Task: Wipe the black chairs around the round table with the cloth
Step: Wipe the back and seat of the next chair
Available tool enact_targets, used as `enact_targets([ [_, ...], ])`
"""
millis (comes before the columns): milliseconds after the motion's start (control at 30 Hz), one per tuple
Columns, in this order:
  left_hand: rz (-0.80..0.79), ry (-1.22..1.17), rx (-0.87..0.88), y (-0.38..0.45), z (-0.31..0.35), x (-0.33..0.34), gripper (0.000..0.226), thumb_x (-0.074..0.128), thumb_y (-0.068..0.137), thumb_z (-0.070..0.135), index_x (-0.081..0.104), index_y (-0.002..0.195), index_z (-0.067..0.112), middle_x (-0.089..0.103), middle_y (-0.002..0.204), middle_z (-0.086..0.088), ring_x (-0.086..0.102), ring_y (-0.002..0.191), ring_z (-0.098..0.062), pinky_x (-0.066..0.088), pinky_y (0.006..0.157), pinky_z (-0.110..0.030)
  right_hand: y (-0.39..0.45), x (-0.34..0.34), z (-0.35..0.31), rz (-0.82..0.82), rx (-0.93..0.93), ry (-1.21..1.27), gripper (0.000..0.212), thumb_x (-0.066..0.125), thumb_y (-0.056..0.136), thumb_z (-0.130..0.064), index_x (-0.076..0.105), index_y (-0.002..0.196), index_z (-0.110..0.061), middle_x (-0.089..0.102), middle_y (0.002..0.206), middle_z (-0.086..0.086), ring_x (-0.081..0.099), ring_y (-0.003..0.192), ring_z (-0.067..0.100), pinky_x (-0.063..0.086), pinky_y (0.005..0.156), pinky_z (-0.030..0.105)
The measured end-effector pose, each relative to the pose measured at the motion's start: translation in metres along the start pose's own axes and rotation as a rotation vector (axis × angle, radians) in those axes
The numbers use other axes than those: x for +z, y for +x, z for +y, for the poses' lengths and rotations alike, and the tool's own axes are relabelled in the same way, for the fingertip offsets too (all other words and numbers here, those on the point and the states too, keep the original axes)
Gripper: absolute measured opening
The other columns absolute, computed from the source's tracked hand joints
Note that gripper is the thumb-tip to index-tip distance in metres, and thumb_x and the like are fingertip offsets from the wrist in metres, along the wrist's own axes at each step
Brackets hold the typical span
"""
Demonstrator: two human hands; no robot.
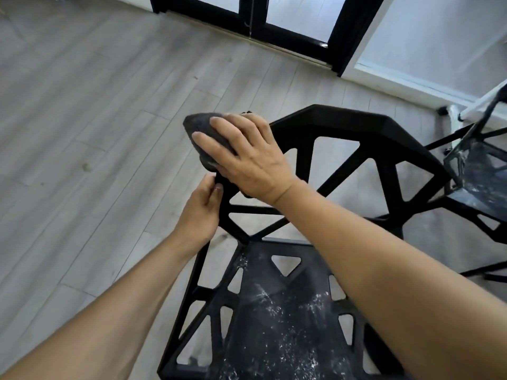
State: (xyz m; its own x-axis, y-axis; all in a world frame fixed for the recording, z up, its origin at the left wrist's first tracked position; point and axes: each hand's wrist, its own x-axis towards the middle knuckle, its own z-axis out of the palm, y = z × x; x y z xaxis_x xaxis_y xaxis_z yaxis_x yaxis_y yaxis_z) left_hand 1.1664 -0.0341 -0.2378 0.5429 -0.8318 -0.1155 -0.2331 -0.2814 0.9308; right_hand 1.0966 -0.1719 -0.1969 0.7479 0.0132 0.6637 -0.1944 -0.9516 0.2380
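Cloth, dark grey, sits on the left end of the black chair backrest, pressed down under my right hand, whose fingers lie spread and fairly straight over it. My left hand curls round the frame post just below. White specks dust the seat. 1 more chair stands to the right.

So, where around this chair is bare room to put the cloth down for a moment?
The wood floor left of the near chair is bare up to the black door frame. The near chair's dusty seat is free too. It is crowded at the chair's left corner, where the right hand presses the cloth and the left hand grips the frame, and rightward by the second chair.
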Motion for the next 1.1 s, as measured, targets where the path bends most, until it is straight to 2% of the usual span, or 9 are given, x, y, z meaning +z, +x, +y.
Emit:
enact_targets([
  [100, 0.038, 0.033, 0.007, -0.002, -0.002, 0.001, 0.025, 0.035, 0.109, 0.028, 0.059, 0.11, 0.025, 0.065, 0.09, 0.004, 0.06, 0.083, -0.008, 0.047, 0.078, -0.036, -0.011, -0.018, 0.051, -0.035, -0.102, -0.019, 0.043, 0.054, 0.099, -0.022, 0.05, 0.141, -0.02, 0.048, 0.137, 0.011, 0.056, 0.119, 0.035, 0.042, 0.102, 0.047],
  [267, 0.046, 0.054, -0.047, -0.006, 0.001, 0.001, 0.027, 0.033, 0.109, 0.026, 0.059, 0.11, 0.032, 0.063, 0.087, 0.015, 0.059, 0.085, -0.009, 0.048, 0.082, -0.038, -0.045, -0.033, 0.085, 0.105, 0.524, -0.123, 0.047, 0.053, 0.099, -0.022, 0.036, 0.142, -0.023, 0.029, 0.138, 0.004, 0.042, 0.125, 0.029, 0.037, 0.11, 0.046],
  [367, 0.052, 0.055, -0.06, -0.01, 0.001, -0.002, 0.026, 0.033, 0.109, 0.028, 0.059, 0.109, 0.033, 0.062, 0.083, 0.024, 0.058, 0.082, -0.002, 0.048, 0.079, -0.033, -0.039, -0.017, 0.051, 0.203, 0.682, -0.12, 0.046, 0.052, 0.1, -0.018, 0.04, 0.144, -0.016, 0.027, 0.144, 0.008, 0.035, 0.137, 0.032, 0.024, 0.119, 0.055],
  [567, 0.107, 0.024, -0.085, -0.028, -0.005, -0.012, 0.027, 0.034, 0.109, 0.025, 0.06, 0.108, 0.033, 0.062, 0.083, 0.021, 0.055, 0.078, 0.003, 0.041, 0.071, -0.021, -0.029, 0.005, -0.017, 0.225, 0.556, -0.001, 0.056, 0.057, 0.095, 0.001, 0.036, 0.144, -0.015, 0.024, 0.149, 0.011, 0.029, 0.143, 0.036, 0.027, 0.119, 0.057],
  [667, 0.139, -0.033, -0.111, -0.026, -0.008, -0.016, 0.028, 0.038, 0.106, 0.026, 0.065, 0.103, 0.03, 0.068, 0.1, 0.001, 0.062, 0.098, -0.013, 0.047, 0.085, -0.022, -0.029, -0.003, -0.011, 0.201, 0.478, -0.051, 0.06, 0.059, 0.091, -0.001, 0.041, 0.143, -0.023, 0.029, 0.146, 0.008, 0.037, 0.138, 0.03, 0.037, 0.111, 0.048],
  [767, 0.199, -0.069, -0.174, -0.017, 0.014, -0.017, 0.038, 0.038, 0.09, 0.042, 0.068, 0.098, 0.02, 0.07, 0.099, -0.008, 0.065, 0.099, -0.024, 0.049, 0.1, -0.039, -0.032, -0.027, 0.022, 0.149, 0.364, -0.079, 0.049, 0.063, 0.092, -0.013, 0.057, 0.138, -0.029, 0.038, 0.137, 0.004, 0.049, 0.125, 0.026, 0.041, 0.102, 0.041],
  [867, 0.465, 0.126, 0.048, 0.006, 0.07, -0.019, 0.035, 0.034, 0.094, 0.027, 0.061, 0.112, 0.011, 0.066, 0.103, -0.002, 0.06, 0.099, -0.016, 0.042, 0.09, -0.015, -0.026, -0.052, 0.049, 0.073, 0.362, -0.073, 0.038, 0.063, 0.091, -0.025, 0.068, 0.129, -0.024, 0.057, 0.126, 0.01, 0.058, 0.111, 0.031, 0.043, 0.096, 0.045],
  [967, 0.366, 0.405, 0.326, 0.029, 0.121, 0.0, 0.035, 0.032, 0.102, 0.022, 0.055, 0.125, 0.01, 0.061, 0.123, -0.009, 0.054, 0.114, -0.029, 0.039, 0.099, -0.039, -0.025, -0.061, 0.065, -0.043, 0.444, -0.076, 0.047, 0.06, 0.093, -0.036, 0.061, 0.137, -0.022, 0.062, 0.123, 0.015, 0.06, 0.109, 0.033, 0.043, 0.096, 0.046],
  [1100, 0.34, 0.803, 0.321, 0.034, 0.111, 0.033, 0.031, 0.03, 0.108, 0.028, 0.052, 0.1, 0.007, 0.062, 0.095, -0.02, 0.055, 0.088, -0.042, 0.036, 0.08, -0.049, -0.028, -0.058, 0.069, -0.114, 0.452, -0.091, 0.046, 0.055, 0.098, -0.039, 0.058, 0.141, -0.021, 0.061, 0.121, 0.018, 0.06, 0.102, 0.034, 0.045, 0.091, 0.046],
])
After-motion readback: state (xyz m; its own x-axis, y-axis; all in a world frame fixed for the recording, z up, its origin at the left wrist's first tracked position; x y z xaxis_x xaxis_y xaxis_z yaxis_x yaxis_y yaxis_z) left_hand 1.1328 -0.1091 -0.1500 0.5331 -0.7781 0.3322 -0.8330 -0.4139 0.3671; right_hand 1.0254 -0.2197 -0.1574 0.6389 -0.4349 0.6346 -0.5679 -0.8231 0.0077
